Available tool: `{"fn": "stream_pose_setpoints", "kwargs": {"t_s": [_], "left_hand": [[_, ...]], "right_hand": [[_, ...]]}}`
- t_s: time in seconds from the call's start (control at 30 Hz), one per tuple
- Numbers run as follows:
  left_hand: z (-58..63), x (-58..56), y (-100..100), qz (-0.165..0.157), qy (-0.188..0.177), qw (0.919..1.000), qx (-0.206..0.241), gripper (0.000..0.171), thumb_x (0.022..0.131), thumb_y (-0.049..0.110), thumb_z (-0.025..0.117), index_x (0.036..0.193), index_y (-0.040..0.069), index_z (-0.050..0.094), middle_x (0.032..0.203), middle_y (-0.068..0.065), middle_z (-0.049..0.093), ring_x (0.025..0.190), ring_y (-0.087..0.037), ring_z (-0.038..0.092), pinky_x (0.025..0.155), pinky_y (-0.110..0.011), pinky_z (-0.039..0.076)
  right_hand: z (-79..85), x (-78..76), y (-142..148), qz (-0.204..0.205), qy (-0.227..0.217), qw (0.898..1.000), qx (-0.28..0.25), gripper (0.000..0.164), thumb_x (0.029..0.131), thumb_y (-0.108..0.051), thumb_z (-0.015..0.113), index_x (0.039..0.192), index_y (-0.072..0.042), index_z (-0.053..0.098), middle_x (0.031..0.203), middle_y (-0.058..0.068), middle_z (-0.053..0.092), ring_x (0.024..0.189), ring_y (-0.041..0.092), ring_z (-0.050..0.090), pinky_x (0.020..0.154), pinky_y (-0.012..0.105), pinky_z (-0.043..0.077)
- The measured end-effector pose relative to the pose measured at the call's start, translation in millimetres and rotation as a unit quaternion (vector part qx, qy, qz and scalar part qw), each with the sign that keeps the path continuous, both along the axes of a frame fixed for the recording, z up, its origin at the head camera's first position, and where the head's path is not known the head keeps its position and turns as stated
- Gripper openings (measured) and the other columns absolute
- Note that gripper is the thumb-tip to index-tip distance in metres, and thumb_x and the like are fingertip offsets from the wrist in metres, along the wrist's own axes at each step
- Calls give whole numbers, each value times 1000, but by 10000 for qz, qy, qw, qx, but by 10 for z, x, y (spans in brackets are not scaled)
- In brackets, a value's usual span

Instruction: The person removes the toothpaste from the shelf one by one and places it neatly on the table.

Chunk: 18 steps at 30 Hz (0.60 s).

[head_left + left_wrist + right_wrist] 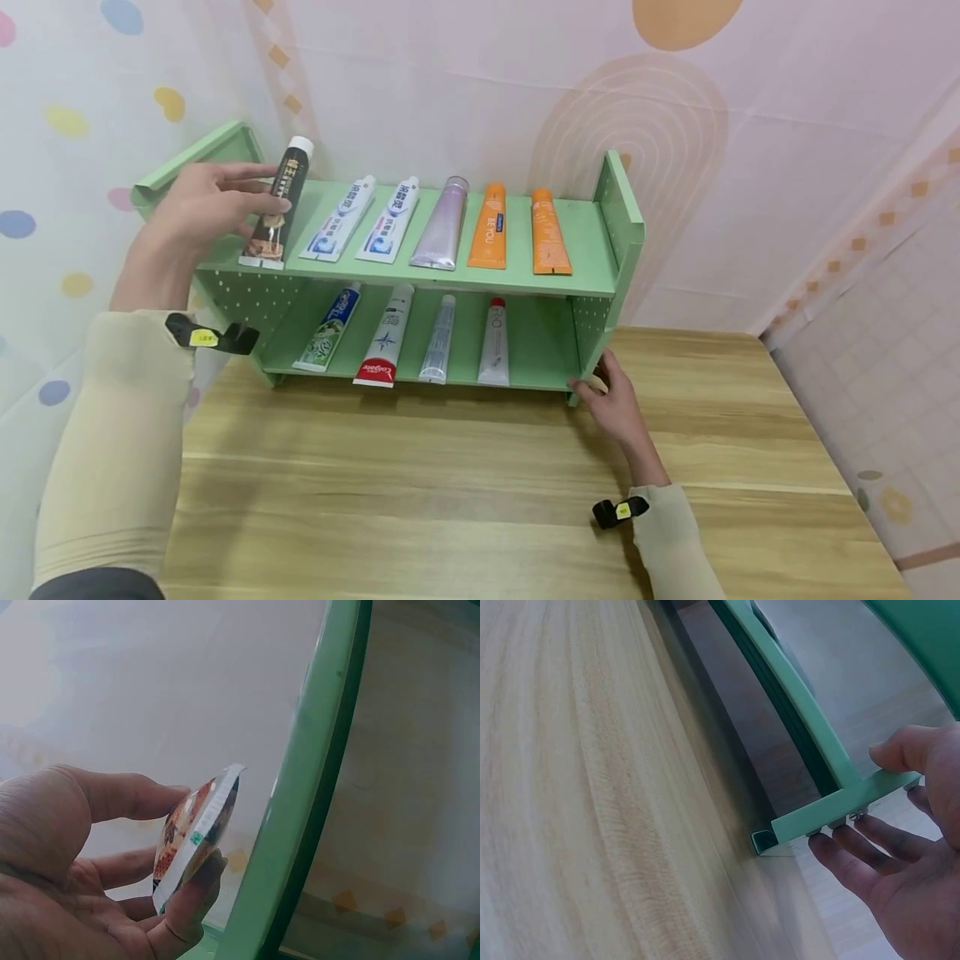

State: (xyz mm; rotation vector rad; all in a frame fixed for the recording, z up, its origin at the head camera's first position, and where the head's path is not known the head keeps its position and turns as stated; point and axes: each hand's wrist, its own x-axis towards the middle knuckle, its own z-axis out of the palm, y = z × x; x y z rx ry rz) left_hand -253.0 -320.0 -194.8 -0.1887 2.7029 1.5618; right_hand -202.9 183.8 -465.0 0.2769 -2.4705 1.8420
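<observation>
At the left end of a green two-tier shelf (pixel 592 242), my left hand (pixel 198 204) pinches a dark brown tube with a white cap (pixel 285 200) between thumb and fingers. The tube tilts, cap up, over the upper tier; its flat crimped end (pixel 199 840) faces the left wrist camera. Down at the shelf's lower right corner, my right hand (pixel 617 407) grips the foot of the side panel (pixel 840 802), thumb on one side and fingers on the other. Beside the held tube lie two white-and-blue tubes (pixel 341 218) (pixel 390 221).
Farther right on the upper tier are a lilac tube (pixel 442 225) and two orange tubes (pixel 491 229) (pixel 551 233). Several tubes line the lower tier, including a red-ended Colgate tube (pixel 384 337). The shelf stands on a wooden table (pixel 420 500) against a patterned wall covering (pixel 465 92).
</observation>
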Motion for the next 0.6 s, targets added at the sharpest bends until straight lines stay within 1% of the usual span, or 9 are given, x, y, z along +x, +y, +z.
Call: {"fn": "stream_pose_setpoints", "kwargs": {"t_s": [0.03, 0.13, 0.23, 0.33, 0.43, 0.53, 0.6], "left_hand": [[-3, 27, 5, 13, 57, 10000, 81, 77, 90, 24, 80, 157, 28, 42, 134, 6, 60, 77, -7, 68, 67, -23, 58], [-13, 114, 29, 40, 262, 9992, 289, 76, 89, 23, 82, 156, 28, 44, 113, 17, 61, 75, -8, 70, 67, -23, 57], [-22, 208, 55, 90, 362, 9984, 425, 75, 88, 25, 83, 154, 31, 47, 107, 22, 65, 74, -8, 69, 69, -22, 56], [-42, 293, 95, 146, 511, 9968, 589, 74, 87, 23, 84, 152, 30, 50, 106, 22, 68, 76, -7, 69, 69, -21, 55], [-76, 383, 146, 181, 776, 9932, 849, 72, 87, 18, 84, 150, 28, 53, 112, 18, 65, 85, -2, 69, 67, -20, 55], [-143, 487, 200, 149, 1124, 9843, 1353, 69, 85, 10, 84, 147, 23, 57, 117, 10, 63, 88, -1, 69, 62, -20, 54], [-199, 566, 231, 120, 1320, 9765, 1700, 67, 84, 6, 84, 145, 21, 60, 115, 7, 64, 85, -3, 70, 59, -20, 53]], "right_hand": [[2, 2, 0, 2, -2, 10000, -10, 68, 100, -6, 63, 159, -22, 34, 155, 17, 46, 144, 39, 44, 111, 60, 46], [23, 18, -4, -11, -10, 10000, 6, 68, 100, -6, 63, 159, -21, 33, 154, 18, 47, 143, 39, 45, 111, 59, 46], [39, 11, -5, -48, -12, 10000, 28, 67, 100, -6, 63, 159, -21, 34, 153, 17, 48, 143, 39, 45, 111, 58, 47], [50, -1, -5, -50, -10, 10000, 44, 67, 100, -6, 63, 159, -22, 35, 153, 17, 48, 142, 38, 45, 111, 59, 47], [54, -6, -6, -32, -20, 10000, 52, 67, 100, -5, 63, 158, -22, 35, 153, 17, 48, 142, 39, 45, 111, 58, 46], [50, -4, -8, -49, -63, 9999, 77, 68, 100, -5, 63, 158, -23, 35, 153, 17, 48, 142, 39, 45, 112, 58, 46], [47, -3, -12, -49, -89, 9999, 99, 68, 100, -5, 63, 158, -23, 35, 152, 17, 48, 142, 38, 46, 112, 57, 46]]}}
